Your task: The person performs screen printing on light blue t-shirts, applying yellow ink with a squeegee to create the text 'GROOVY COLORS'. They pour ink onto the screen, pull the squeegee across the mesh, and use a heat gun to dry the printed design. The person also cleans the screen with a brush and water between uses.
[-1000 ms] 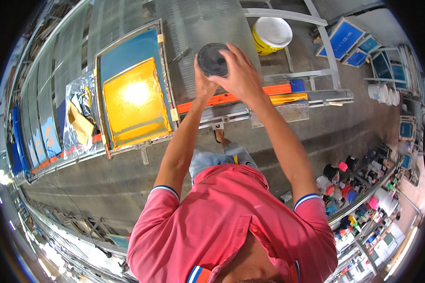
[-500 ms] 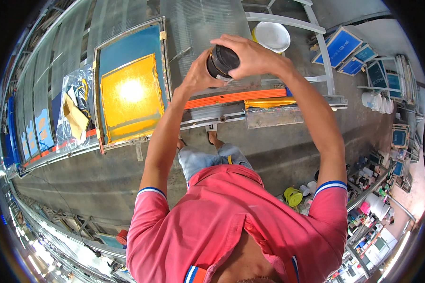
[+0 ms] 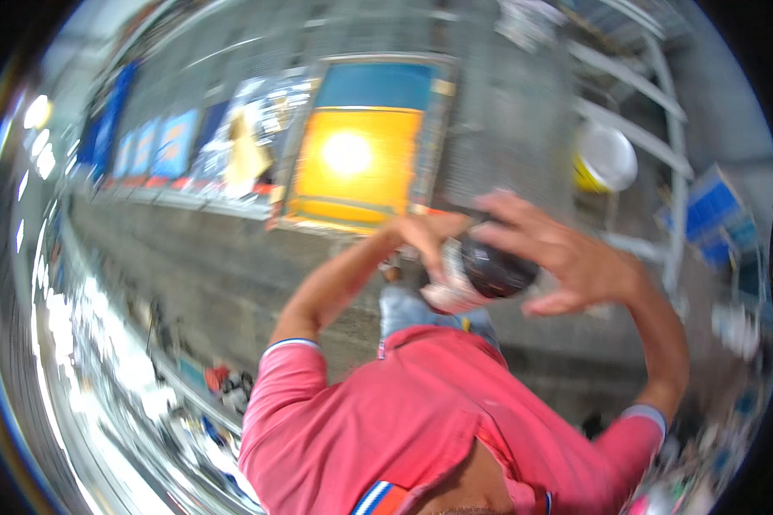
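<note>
The picture is blurry. The person holds a small dark round jar (image 3: 496,268) up in front of their chest, with both hands on it. The left hand (image 3: 428,240) grips the jar from the left side, and its fingers wrap around the pale, crinkly bottom part. The right hand (image 3: 567,253) lies over the top and right side of the jar, with the fingers spread wide and the thumb under it. So the two hands are close together, both on the jar.

Behind the hands is a big frame with a bright yellow screen (image 3: 356,159) and a blue strip on top. It lies on a long grey table (image 3: 507,120). To the right stands a yellow bucket (image 3: 604,159) with a white lid. The person wears a pink shirt (image 3: 404,421).
</note>
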Demonstrator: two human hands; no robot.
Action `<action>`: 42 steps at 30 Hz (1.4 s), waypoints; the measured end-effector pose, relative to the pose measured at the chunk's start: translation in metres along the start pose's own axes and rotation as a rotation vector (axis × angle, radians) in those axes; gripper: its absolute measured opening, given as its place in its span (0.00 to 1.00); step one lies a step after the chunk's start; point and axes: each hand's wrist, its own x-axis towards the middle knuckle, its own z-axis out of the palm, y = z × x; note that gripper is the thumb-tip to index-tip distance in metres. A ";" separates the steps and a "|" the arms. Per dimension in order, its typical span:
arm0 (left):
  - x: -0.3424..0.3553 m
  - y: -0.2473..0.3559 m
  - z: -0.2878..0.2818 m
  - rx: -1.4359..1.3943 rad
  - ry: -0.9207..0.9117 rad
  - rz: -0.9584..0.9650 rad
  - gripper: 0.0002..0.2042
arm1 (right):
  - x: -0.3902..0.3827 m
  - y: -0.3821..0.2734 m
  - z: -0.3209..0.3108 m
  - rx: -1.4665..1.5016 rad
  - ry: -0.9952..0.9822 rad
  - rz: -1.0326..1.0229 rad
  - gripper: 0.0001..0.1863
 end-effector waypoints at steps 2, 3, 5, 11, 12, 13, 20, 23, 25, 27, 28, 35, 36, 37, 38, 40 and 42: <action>-0.001 0.029 0.029 0.255 0.415 0.124 0.48 | -0.008 0.005 0.009 0.101 0.171 0.338 0.50; -0.003 0.041 0.040 0.252 0.502 0.016 0.48 | -0.013 0.021 0.025 0.214 0.243 0.516 0.53; 0.007 0.021 0.056 0.694 0.920 0.229 0.43 | -0.003 0.038 0.043 0.240 0.207 0.673 0.50; 0.006 0.018 0.074 0.979 1.082 -0.051 0.43 | 0.023 0.055 0.054 0.298 0.221 0.879 0.43; 0.004 0.016 0.073 0.963 1.072 -0.047 0.43 | 0.024 0.057 0.050 0.216 0.196 0.802 0.43; 0.001 0.014 0.072 0.948 1.059 -0.042 0.43 | 0.028 0.055 0.046 0.134 0.174 0.727 0.42; -0.044 -0.009 0.061 0.207 0.797 0.195 0.42 | 0.020 0.027 -0.015 0.316 0.276 0.179 0.51; -0.051 0.013 0.066 0.204 0.822 0.129 0.40 | -0.011 0.083 -0.015 0.528 0.586 0.259 0.48; -0.057 0.009 0.073 0.180 0.898 0.135 0.36 | -0.034 0.144 0.008 0.688 0.739 0.334 0.40; -0.058 0.027 0.079 0.023 0.925 0.095 0.33 | -0.078 0.227 0.056 1.083 1.029 0.540 0.33; -0.058 0.026 0.084 -0.051 0.999 0.110 0.32 | -0.089 0.258 0.083 1.168 1.077 0.530 0.30; -0.069 -0.004 0.080 0.280 1.126 0.009 0.32 | -0.144 0.283 0.157 0.939 1.199 0.658 0.42; -0.070 -0.008 0.082 0.348 1.133 -0.014 0.32 | -0.157 0.272 0.156 0.874 1.203 0.698 0.43; -0.079 -0.016 0.087 0.305 1.170 -0.012 0.32 | -0.165 0.257 0.152 0.818 1.196 0.736 0.43; -0.092 -0.035 0.088 0.259 1.217 -0.005 0.33 | -0.166 0.229 0.148 0.730 1.311 0.749 0.39; -0.110 -0.048 0.090 0.091 1.274 0.031 0.34 | -0.178 0.180 0.160 0.257 1.662 0.847 0.30; -0.125 -0.048 0.099 -0.262 1.270 0.252 0.39 | -0.187 0.147 0.204 -0.380 1.891 1.262 0.26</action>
